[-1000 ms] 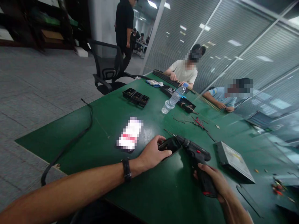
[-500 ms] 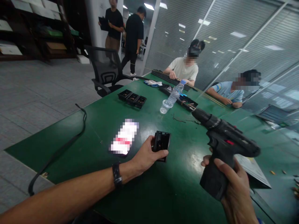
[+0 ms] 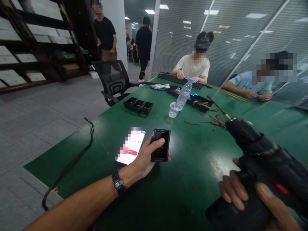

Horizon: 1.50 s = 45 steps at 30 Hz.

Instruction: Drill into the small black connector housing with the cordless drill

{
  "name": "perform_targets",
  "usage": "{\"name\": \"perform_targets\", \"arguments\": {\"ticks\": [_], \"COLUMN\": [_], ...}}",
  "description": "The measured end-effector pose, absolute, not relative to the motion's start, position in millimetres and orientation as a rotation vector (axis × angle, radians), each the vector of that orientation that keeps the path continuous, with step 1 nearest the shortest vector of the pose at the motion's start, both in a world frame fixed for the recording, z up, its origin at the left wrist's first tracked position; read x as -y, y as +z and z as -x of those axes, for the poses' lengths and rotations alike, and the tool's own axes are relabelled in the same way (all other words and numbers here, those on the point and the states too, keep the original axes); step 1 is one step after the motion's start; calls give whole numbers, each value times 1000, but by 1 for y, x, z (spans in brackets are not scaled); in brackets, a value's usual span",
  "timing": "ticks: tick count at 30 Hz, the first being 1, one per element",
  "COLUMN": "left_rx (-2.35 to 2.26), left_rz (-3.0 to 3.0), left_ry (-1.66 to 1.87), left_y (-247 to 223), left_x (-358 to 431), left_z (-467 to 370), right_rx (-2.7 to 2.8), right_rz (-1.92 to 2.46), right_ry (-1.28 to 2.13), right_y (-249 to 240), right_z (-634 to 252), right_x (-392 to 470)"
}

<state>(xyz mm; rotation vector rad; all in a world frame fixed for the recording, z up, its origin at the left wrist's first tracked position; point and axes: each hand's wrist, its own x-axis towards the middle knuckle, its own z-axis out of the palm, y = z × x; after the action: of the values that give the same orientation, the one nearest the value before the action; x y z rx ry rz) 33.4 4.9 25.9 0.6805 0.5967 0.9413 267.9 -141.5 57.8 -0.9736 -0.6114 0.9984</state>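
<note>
My left hand [image 3: 141,160] is closed around a small rectangular black plastic box [image 3: 165,153], thumb pressed over its face and fingers beneath. My right hand [image 3: 234,191] grips a black cordless drill [image 3: 257,141] by its handle at the lower right. The drill's long thin bit [image 3: 216,105] points up and to the left, apart from the box. Just left of the box lies a lit phone [image 3: 131,147] on the green table [image 3: 187,189]. Farther back, three joined black boxes [image 3: 138,105] with small brass-coloured pieces inside sit near the table's left edge.
A clear plastic cup [image 3: 174,110] and a water bottle [image 3: 184,94] stand mid-table. Behind are gloves [image 3: 160,87], a black tray [image 3: 201,103] and loose wires. Two seated people work at the far side; two others stand beyond a mesh chair [image 3: 114,80]. A black strap [image 3: 72,150] crosses the left edge.
My left hand has turned the box and now lays its thumb across its face. The drill has come nearer and farther right. The standing people have moved, and the view has shifted.
</note>
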Motion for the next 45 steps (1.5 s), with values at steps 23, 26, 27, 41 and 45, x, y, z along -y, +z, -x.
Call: {"name": "perform_targets", "arguments": {"ticks": [23,26,27,41,45], "left_rx": [-665,-655,-642,-457,-556], "left_rz": [-1074,-1029,-1004,-958,-888], "left_ry": [590,622,626,752,968], "left_y": [34,35,35,30,30], "left_x": [2,3,3,8,-5], "left_z": [-33,-32,-32,-34,-28], "right_rx": [638,651,652,585,621], "right_rz": [1094,1066,1060,1026,985], "right_ry": [1050,1067,1074,1199,1233], "right_y": [44,40,37,29,30], "right_z": [-252,-249,-248,-235,-236], "right_x": [131,132,132,137,138]}}
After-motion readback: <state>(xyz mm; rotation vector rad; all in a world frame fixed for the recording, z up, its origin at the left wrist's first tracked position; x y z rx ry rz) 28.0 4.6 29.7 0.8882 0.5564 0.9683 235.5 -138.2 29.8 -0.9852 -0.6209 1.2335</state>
